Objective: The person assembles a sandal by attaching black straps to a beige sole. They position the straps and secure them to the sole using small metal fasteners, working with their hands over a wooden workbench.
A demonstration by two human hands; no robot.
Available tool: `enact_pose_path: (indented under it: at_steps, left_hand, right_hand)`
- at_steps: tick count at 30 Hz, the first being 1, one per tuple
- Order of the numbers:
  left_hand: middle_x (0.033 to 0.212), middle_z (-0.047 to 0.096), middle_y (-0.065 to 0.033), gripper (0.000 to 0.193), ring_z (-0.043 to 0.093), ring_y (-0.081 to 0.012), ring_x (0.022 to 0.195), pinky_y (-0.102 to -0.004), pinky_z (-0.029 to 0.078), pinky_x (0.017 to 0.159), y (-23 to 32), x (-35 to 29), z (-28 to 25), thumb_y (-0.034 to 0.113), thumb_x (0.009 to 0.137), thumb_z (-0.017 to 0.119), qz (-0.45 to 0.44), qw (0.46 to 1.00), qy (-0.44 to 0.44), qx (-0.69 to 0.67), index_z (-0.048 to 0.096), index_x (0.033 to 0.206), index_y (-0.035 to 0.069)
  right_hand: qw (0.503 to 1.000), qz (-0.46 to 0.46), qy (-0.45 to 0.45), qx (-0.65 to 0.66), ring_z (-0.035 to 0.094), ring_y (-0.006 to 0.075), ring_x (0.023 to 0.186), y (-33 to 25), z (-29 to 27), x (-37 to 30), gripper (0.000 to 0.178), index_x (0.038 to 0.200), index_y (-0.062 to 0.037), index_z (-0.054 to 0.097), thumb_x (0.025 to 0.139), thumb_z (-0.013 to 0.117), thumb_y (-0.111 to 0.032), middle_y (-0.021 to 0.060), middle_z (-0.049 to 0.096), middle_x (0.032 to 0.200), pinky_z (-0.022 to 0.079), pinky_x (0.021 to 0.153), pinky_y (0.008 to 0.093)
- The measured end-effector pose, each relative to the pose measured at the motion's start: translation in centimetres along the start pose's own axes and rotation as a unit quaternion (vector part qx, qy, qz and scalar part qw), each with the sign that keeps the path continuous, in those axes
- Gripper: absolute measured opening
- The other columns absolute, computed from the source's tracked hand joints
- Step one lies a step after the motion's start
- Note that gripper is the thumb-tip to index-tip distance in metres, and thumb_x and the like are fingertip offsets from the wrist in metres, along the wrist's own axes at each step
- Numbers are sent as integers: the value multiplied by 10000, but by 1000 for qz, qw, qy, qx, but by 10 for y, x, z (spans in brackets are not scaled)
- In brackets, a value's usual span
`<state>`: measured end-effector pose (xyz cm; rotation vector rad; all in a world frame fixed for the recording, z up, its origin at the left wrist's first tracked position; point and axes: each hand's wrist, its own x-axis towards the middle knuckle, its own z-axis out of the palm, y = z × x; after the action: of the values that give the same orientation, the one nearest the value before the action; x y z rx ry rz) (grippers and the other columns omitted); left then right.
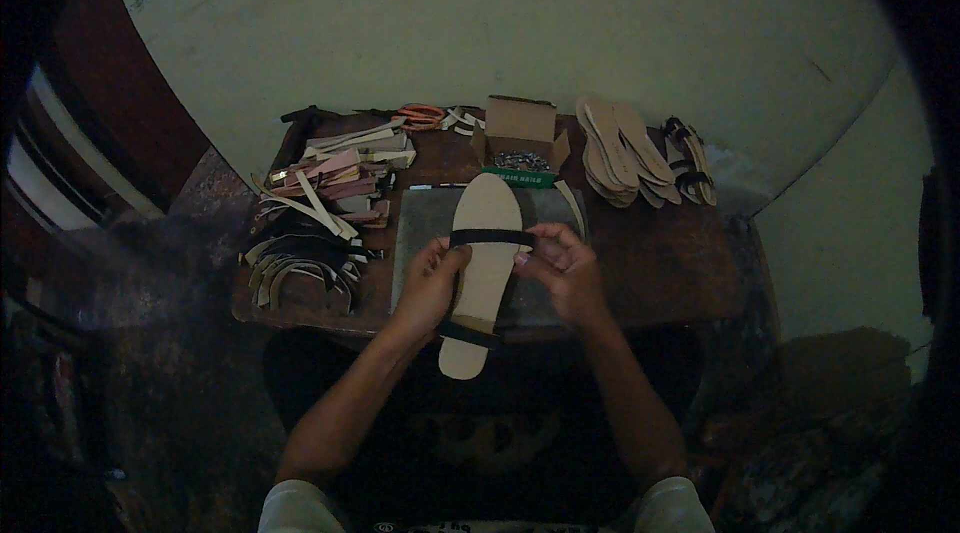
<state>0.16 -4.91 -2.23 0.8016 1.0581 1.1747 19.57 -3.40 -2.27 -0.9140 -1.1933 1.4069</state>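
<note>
A tan sandal sole (pixel 487 278) is held up before me, its toe end pointing away and its heel end toward my lap. Across its front half runs a black strap (pixel 492 239); a second dark strap (pixel 469 336) crosses near the heel. My left hand (pixel 430 283) grips the sole's left edge, thumb on top by the front strap's end. On the other side, my right hand (pixel 563 273) pinches the right end of that front strap at the sole's edge. The fingers under the sole are hidden.
Beneath lies a grey slab (pixel 420 223) on a dark wooden table (pixel 670 278). Bundles of cut straps (pixel 330 183) cover the left side. Behind stand orange-handled scissors (pixel 422 117) and an open nail box (pixel 522 123). Stacked soles (pixel 620 153) and finished-looking sandals (pixel 690 161) sit back right.
</note>
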Motion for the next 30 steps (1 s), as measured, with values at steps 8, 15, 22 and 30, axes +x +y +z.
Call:
enact_pose_path:
  at_steps: [8,15,22,30]
  left_hand:
    - [912,679,-59,141,629,-100,788,-262,510,690,-4,0,-1,119,944,620,94,992,-20,76,577,1053,41]
    - [898,688,-72,128,629,-91,771,-250,495,678,-9,6,-6,102,953,605,126,987,-8,99,543,1041,31]
    - [869,670,-64,145,621,-94,744,-247,490,652,-6,7,-8,116,954,608,115,992,-27,33,524,1036,30]
    - [898,666,-68,163,610,-97,765,-254,487,674,-5,9,-10,137,948,617,99,987,-1,126,543,1050,34]
  right_hand:
    - [997,71,20,39,650,222,1009,7,7,-6,315,1144,11,503,868,653,41,155,656,1096,551,899,366]
    - [993,85,40,65,651,226,1009,10,16,-6,273,1113,6,502,878,630,57,162,653,1087,565,892,370]
    - [999,32,2,-22,653,205,986,5,14,-4,302,1112,19,542,843,666,73,156,663,1057,565,843,330]
    - [992,-55,41,-104,654,175,981,4,15,-6,268,1064,14,587,824,697,61,114,677,1036,520,869,299]
